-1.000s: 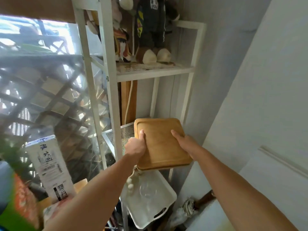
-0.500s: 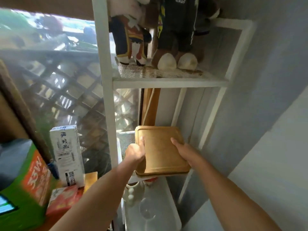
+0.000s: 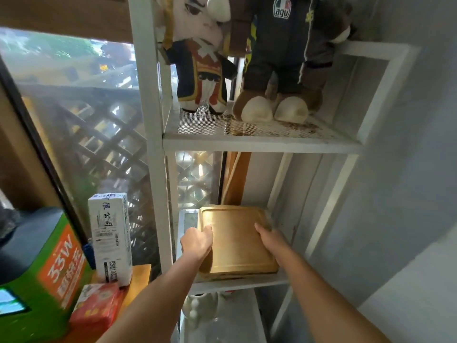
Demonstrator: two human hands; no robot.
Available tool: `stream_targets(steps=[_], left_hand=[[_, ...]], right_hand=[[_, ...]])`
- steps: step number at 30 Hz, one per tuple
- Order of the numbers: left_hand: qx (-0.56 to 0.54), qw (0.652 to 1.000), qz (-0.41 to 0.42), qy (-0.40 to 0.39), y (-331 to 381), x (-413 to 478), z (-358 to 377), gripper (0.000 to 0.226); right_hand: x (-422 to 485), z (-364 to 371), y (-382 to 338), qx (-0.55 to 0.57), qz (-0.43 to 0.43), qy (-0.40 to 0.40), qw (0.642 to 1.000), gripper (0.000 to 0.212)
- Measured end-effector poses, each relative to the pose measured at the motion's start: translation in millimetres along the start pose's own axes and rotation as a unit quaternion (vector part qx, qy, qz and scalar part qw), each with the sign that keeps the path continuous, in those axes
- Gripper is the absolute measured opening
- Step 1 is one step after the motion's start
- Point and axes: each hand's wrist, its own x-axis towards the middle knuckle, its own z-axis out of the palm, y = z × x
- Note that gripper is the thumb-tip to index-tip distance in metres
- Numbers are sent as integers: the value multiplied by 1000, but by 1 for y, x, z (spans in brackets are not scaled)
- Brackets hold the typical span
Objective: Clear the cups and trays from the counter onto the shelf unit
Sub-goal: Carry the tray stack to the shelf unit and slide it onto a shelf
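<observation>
Wooden tray lies flat on the middle tier of the white shelf unit, front edge near the shelf lip. Left hand grips its left edge, thumb on top, fingers curled under. Right hand holds the right edge; its fingers are hidden, probably wrapped beneath. Two plush dolls stand on the tier above. White carton stands left of the frame.

Wooden tray: square, rounded corners, shallow raised rim, light brown. Lies flat, upright, on the middle tier of the white metal shelf unit, near the front edge.
</observation>
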Motion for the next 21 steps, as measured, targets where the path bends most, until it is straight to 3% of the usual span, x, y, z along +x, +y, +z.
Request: stream_targets(steps=[4, 11, 16, 21], left_hand=[[-4, 1000, -11, 13, 2, 2, -3, 43], [24, 999, -35, 29, -2, 7, -5, 52], [-51, 998, -37, 31, -8, 8, -1, 49], [-60, 996, -19, 60, -8, 3, -6, 41]], right_hand=[[7, 5, -1, -59, 4, 20, 998, 66], [18, 7, 0, -72, -11, 32, 997, 35], [23, 8, 8, -36, 3, 28, 999, 32], [19, 11, 11, -60, -38, 123, 990, 36]])
